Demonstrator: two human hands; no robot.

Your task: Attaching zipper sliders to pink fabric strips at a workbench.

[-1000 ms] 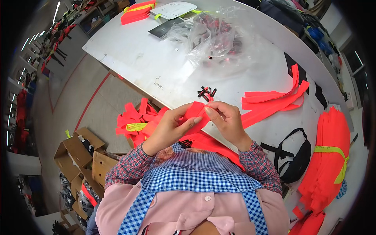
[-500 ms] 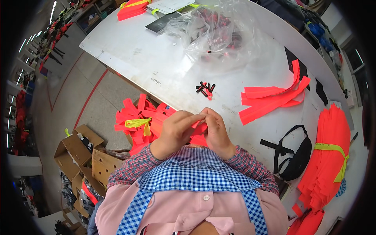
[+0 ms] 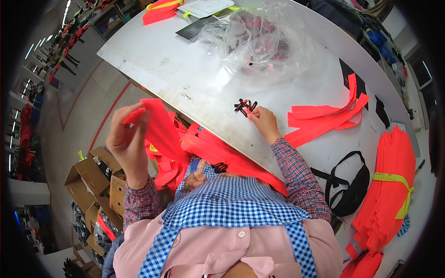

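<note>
My left hand point(image 3: 130, 143), raised on the left, pinches the folded end of a neon orange-red fabric strip point(image 3: 162, 129). The strip hangs down towards more orange strips point(image 3: 222, 155) that spill over my lap beside the table edge. My right hand point(image 3: 264, 123) reaches over the table, its thumb and fingertips closed at the near side of a small pile of black-and-red tabs point(image 3: 242, 106). The fingertips are on the reddish end of one tab; its exact shape is partly hidden by them.
Loose orange strips point(image 3: 324, 116) lie right of my right hand on the white table point(image 3: 162, 69). A clear plastic bag point(image 3: 266, 44) of small parts is farther back. At right are a black strap pouch point(image 3: 350, 187) and a tied orange bundle point(image 3: 391, 176). Cardboard boxes point(image 3: 95, 173) stand lower left.
My hands were together in front of my chest, working on an orange piece. Now the left has lifted away leftward with a strip, and the right has moved forward to the tabs.
</note>
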